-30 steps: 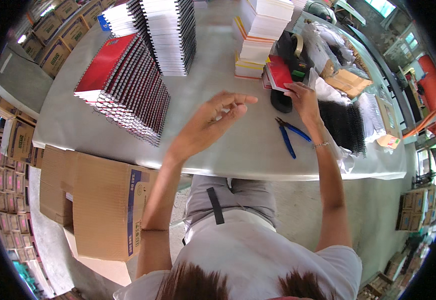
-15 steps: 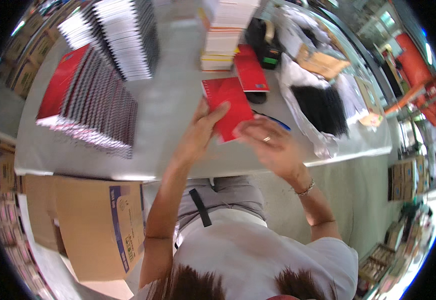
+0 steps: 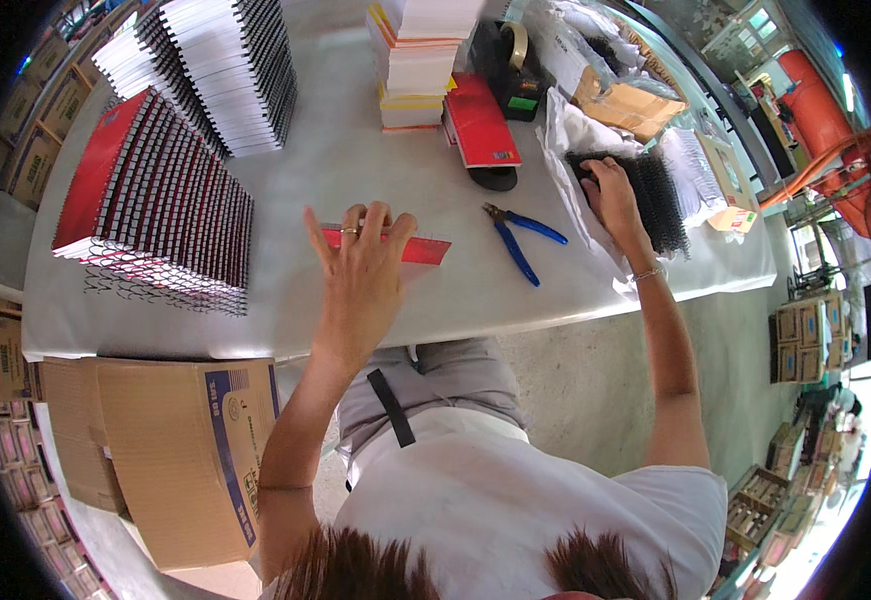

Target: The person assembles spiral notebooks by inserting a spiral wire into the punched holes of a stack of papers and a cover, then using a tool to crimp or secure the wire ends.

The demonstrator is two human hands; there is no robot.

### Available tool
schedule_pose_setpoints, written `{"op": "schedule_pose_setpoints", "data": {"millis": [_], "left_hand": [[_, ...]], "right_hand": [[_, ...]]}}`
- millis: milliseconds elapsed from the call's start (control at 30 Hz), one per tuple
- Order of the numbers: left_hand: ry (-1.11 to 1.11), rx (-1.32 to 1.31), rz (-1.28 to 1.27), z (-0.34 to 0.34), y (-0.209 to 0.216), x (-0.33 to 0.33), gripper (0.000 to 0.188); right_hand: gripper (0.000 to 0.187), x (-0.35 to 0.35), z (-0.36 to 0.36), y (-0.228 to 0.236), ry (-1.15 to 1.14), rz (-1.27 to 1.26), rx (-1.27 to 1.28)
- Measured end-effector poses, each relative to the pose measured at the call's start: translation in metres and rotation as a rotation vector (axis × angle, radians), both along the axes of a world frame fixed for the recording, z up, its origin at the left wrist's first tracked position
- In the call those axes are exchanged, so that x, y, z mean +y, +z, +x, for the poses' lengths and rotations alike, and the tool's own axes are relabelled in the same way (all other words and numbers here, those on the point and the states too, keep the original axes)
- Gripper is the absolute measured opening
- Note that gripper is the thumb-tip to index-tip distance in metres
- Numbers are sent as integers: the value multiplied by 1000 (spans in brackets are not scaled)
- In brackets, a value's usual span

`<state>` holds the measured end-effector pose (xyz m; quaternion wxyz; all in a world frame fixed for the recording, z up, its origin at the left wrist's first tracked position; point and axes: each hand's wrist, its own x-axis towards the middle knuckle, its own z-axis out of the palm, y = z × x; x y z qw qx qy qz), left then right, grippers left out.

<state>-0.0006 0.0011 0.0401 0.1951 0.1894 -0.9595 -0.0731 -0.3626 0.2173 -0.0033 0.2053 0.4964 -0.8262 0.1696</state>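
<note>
My left hand (image 3: pixel 361 280) holds a red notebook (image 3: pixel 426 250) tilted up on the table, its fingers over the top edge; much of the cover is hidden behind the hand. No coil shows along the notebook's edge. To the right, my right hand (image 3: pixel 614 195) reaches into a bundle of black spiral binding coils (image 3: pixel 656 205), with its thumb and fingertips closing on the coils at the bundle's left side. Blue-handled cutting pliers (image 3: pixel 521 240) lie on the table between my hands.
Coil-bound red notebooks (image 3: pixel 166 200) and white-edged ones (image 3: pixel 231 80) stand stacked at left. Farther back are a stack of unbound pages (image 3: pixel 424 60), another red notebook (image 3: pixel 481 120) and a black tape dispenser (image 3: pixel 508 75). A cardboard box (image 3: pixel 171 450) stands below the table's left front.
My right hand has left the red notebook and moved right to the black coils. My left hand has lowered the notebook and tilted it. The pliers now show fully.
</note>
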Motion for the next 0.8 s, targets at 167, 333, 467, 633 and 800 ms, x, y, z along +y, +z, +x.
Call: {"op": "schedule_pose_setpoints", "data": {"millis": [167, 333, 467, 633, 800], "left_hand": [[66, 196, 87, 0, -15, 12, 43], [165, 374, 111, -19, -28, 23, 51], [205, 409, 102, -22, -34, 23, 49], [206, 415, 78, -25, -34, 22, 51], [187, 392, 113, -21, -33, 21, 49]], "right_hand": [[37, -5, 7, 11, -27, 41, -186], [46, -6, 7, 12, -120, 10, -394], [47, -3, 17, 17, -84, 47, -281], [52, -2, -1, 4, -33, 106, -246], [50, -6, 9, 10, -63, 138, -189]]}}
